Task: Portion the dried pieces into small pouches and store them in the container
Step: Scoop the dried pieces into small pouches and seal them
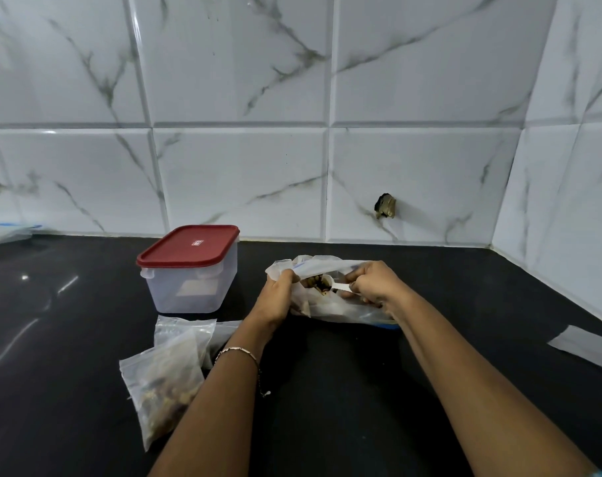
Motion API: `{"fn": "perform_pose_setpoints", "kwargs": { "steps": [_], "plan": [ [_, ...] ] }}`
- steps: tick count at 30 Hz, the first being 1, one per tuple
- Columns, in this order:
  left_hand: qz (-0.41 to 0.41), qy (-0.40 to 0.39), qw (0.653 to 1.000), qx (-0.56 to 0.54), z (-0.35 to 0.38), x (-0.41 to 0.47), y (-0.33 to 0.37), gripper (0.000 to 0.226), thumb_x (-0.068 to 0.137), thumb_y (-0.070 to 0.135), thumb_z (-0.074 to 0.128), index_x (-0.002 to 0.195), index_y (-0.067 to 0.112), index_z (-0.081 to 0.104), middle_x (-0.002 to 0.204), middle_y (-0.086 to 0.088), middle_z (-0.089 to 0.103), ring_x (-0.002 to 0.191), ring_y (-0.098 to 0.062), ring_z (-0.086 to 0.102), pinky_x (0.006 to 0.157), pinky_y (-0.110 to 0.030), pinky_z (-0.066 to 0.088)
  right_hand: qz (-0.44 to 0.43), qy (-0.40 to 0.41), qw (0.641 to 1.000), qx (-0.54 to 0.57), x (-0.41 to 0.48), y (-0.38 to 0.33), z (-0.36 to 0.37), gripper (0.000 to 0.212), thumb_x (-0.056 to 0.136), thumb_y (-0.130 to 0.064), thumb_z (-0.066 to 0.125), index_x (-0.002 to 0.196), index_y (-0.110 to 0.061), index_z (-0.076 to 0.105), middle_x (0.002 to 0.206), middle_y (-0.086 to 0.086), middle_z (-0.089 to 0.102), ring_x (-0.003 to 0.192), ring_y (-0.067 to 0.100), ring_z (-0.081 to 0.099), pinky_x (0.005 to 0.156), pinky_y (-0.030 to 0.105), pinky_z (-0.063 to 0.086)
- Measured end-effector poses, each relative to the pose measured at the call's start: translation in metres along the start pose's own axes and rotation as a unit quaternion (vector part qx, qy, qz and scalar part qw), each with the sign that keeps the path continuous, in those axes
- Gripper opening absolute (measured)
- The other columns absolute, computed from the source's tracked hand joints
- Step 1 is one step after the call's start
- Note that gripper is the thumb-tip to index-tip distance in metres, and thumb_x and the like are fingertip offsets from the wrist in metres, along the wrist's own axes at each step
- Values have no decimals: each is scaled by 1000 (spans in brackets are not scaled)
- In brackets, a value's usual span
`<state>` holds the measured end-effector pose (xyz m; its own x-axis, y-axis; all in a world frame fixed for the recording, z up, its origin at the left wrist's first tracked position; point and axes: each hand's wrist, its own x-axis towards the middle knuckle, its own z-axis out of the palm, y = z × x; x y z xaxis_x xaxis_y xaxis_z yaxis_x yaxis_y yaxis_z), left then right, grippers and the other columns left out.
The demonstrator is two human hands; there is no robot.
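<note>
A large clear plastic bag [330, 306] of brown dried pieces [316, 282] lies on the black counter. My left hand [277, 297] grips the bag's left edge and holds its mouth apart. My right hand [373, 282] holds a small white spoon [340, 287] whose bowl sits among the dried pieces at the bag's opening. A translucent container [189, 280] with a red lid [189, 244] stands shut to the left of the bag. Nearer to me on the left lies a small zip pouch [161, 383] filled with dried pieces.
More small clear pouches [186, 330] lie between the container and the filled pouch. A flat plastic sheet [588, 344] rests at the right edge of the counter. Marble-look tiled walls [241, 180] close off the back and right. Another plastic bag [7, 232] sits far left.
</note>
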<state>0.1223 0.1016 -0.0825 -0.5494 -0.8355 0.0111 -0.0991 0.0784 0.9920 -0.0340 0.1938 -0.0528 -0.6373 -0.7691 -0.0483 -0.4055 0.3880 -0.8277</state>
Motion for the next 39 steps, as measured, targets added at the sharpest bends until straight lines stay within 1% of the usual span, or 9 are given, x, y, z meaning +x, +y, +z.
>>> {"fn": "perform_pose_setpoints", "kwargs": {
  "steps": [5, 8, 11, 15, 21, 25, 30, 34, 39],
  "plan": [
    [0, -26, 1000, -16, 3, -1, 1, 37, 98, 26, 36, 122, 5, 55, 97, -10, 64, 82, -18, 60, 61, -23, 44, 11, 0, 999, 46, 2, -1, 2, 21, 87, 0, 58, 89, -12, 76, 83, 7, 75, 86, 22, 71, 85, 36, 57],
    [9, -37, 999, -17, 6, 0, 1, 42, 97, 26, 36, 127, 4, 54, 102, -11, 64, 89, -19, 60, 67, -26, 42, -2, 8, 1000, -8, 0, -5, -1, 24, 87, -2, 55, 99, -10, 74, 89, 8, 73, 70, 17, 60, 61, 29, 47],
    [9, -43, 999, -20, 7, -2, 3, 36, 97, 25, 37, 123, 8, 54, 104, -7, 63, 92, -17, 58, 69, -26, 42, 6, 6, 1000, -20, 0, -7, -1, 30, 85, 1, 54, 99, -15, 75, 93, 8, 71, 71, 17, 55, 62, 31, 42],
    [0, -57, 998, -2, 7, -2, 2, 42, 95, 30, 38, 129, 9, 53, 123, -13, 60, 106, -24, 57, 77, -30, 44, 37, 2, 997, 74, -1, -6, 4, 29, 89, 0, 50, 101, -12, 74, 91, 6, 73, 70, 13, 58, 57, 24, 43],
    [34, -43, 998, -5, 6, -3, 3, 30, 95, 27, 38, 117, 18, 57, 117, -7, 61, 105, -21, 56, 83, -31, 46, 92, -17, 973, 209, -11, -7, 9, 26, 96, -3, 46, 102, -6, 70, 94, 8, 69, 45, 4, 52, 29, 12, 30],
    [85, -2, 996, 29, 7, -4, 6, 23, 93, 29, 43, 108, 21, 58, 108, -6, 63, 101, -20, 59, 93, -39, 48, 100, -1, 968, 231, -14, -9, 9, 25, 95, -5, 49, 112, -7, 68, 103, 11, 70, 29, 1, 41, 28, 12, 29],
    [108, 29, 992, 59, 7, -6, 6, 24, 94, 26, 47, 113, 13, 57, 100, -2, 64, 92, -14, 60, 72, -25, 47, 86, -10, 965, 247, -23, -11, 6, 23, 94, -7, 54, 112, -2, 68, 100, 13, 68, 23, 1, 38, 26, 13, 26],
    [106, 26, 993, 46, 6, -9, 7, 28, 93, 27, 48, 116, 14, 58, 107, -3, 64, 97, -14, 60, 83, -30, 50, 74, -20, 967, 243, -33, -7, 3, 21, 93, -13, 58, 108, -3, 69, 97, 11, 66, 24, 2, 34, 26, 15, 23],
    [97, 28, 995, -12, 3, -19, 11, 24, 82, 29, 52, 95, 13, 64, 98, -8, 66, 94, -24, 61, 80, -39, 51, 70, -10, 967, 245, -41, -1, 1, 20, 94, -8, 50, 90, -5, 69, 88, 12, 57, 41, 6, 26, 31, 18, 18]
  ]
}}
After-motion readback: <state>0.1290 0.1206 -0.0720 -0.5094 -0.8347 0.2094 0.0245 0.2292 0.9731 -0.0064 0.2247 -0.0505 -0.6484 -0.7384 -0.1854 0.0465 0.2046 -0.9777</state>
